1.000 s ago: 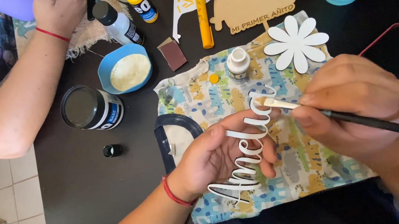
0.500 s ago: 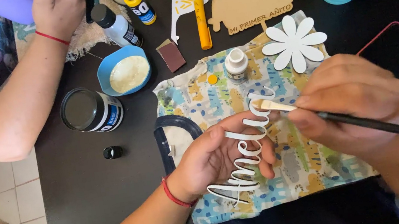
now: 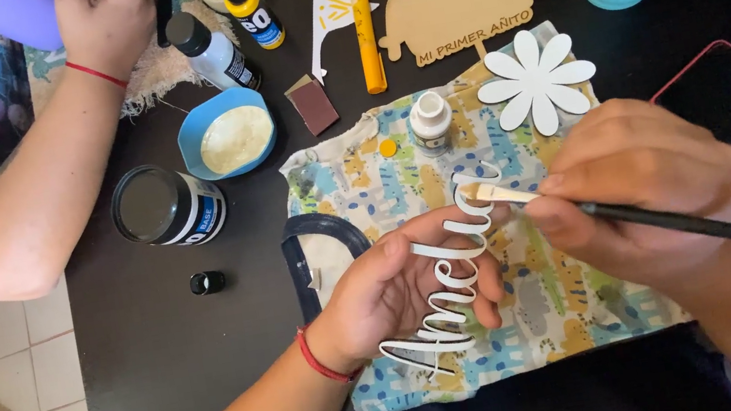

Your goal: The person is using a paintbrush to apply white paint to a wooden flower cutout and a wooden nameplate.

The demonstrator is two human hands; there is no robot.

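Currently the left hand [image 3: 399, 293] lies palm-up near the front edge of the table [image 3: 156, 366], fingers curled loosely under a white cut-out script word [image 3: 446, 281]. The word rests across the palm and fingers, tilted so that its far end rises toward the brush. This hold appears chosen to keep the thin piece off the surface and to present its upper letters to the bristles.

The right hand [image 3: 647, 190] is closed in a narrow pinch on a black-handled paintbrush [image 3: 520, 196]. The bristle tip touches the far end of the word; the handle runs out toward the right edge.

A patterned cloth [image 3: 361, 177] lies under both hands and likely catches stray paint. On its far side stand a small white bottle [image 3: 430, 119] and a white flower cut-out [image 3: 537, 80]. Just beyond the cloth's far left corner sit a blue bowl [image 3: 229, 134] holding cream paint and an open dark jar [image 3: 165, 206], both within reach of the brush. A small black cap [image 3: 206, 281] lies apart, nearer the left edge.

At the far left corner, another person's arm [image 3: 23, 201] rests on the table.
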